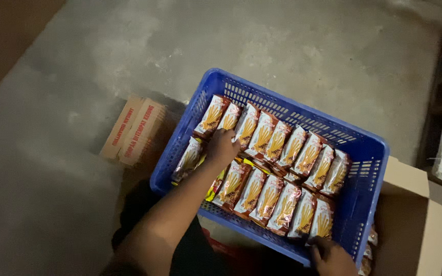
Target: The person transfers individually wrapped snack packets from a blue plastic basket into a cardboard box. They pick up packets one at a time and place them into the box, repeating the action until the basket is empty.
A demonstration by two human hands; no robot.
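Hands (222, 148) among crate's (369, 153) snack packets (262, 134)

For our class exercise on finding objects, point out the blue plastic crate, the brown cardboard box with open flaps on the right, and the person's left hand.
Blue plastic crate (369, 148): head view, its slotted far-right rim.
Brown cardboard box (410, 225): head view, its open flap.
Left hand (222, 147): head view, its back, resting on the snack packets (282, 153).

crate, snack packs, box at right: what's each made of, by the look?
Crate: likely moulded plastic, uniform blue, slotted lattice walls, slight sheen.
Snack packs: seemingly thin printed film, glossy, glints and crimped ends.
Box: looks like cardboard, matte brown, folded flaps.
Left hand rests on the packs; right hand is at the crate's near rim.
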